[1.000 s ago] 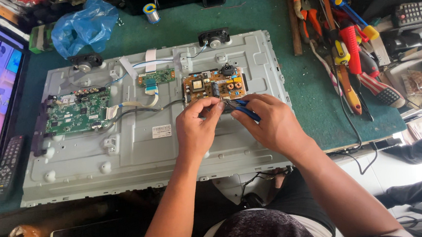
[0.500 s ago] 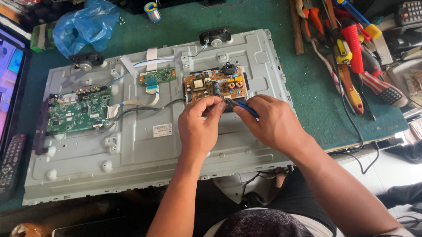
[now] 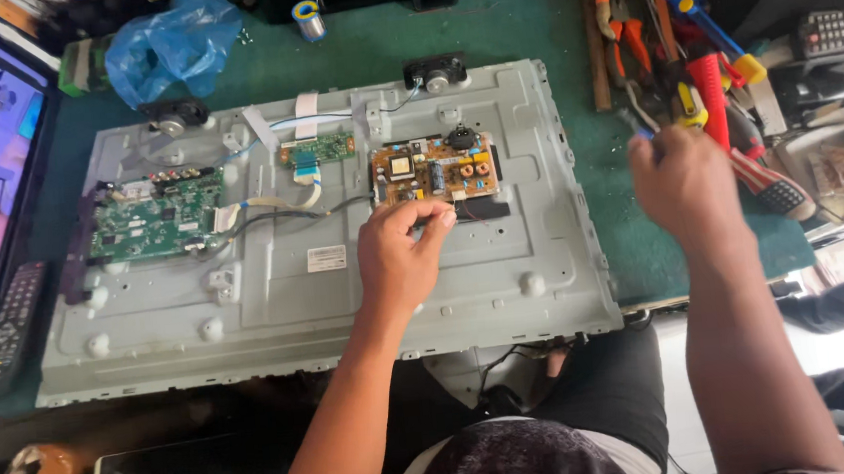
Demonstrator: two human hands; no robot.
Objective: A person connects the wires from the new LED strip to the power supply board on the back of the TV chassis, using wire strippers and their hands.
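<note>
Head view. The orange power board point(image 3: 434, 172) sits screwed flat on the grey metal back panel point(image 3: 275, 279) of a flat screen, which lies face down on the green worktop point(image 3: 643, 240). The left hand point(image 3: 398, 254) rests at the board's lower edge, fingertips point(image 3: 441, 220) pinched together; what they pinch is too small to tell, perhaps a wire or connector. The right hand point(image 3: 684, 181) is raised over the worktop beside the heap of hand tools point(image 3: 700, 65), its grip closed around a slim blue-tipped tool point(image 3: 637, 128). The board is judged light, stiff and fragile: it is best taken by its bare edges, clear of the upright components and solder joints. The green main board point(image 3: 154, 216) lies well apart at the panel's left.

Compared with half a second earlier, the right hand has left the board and moved out to the tool heap; the left hand stays at the board.
</note>
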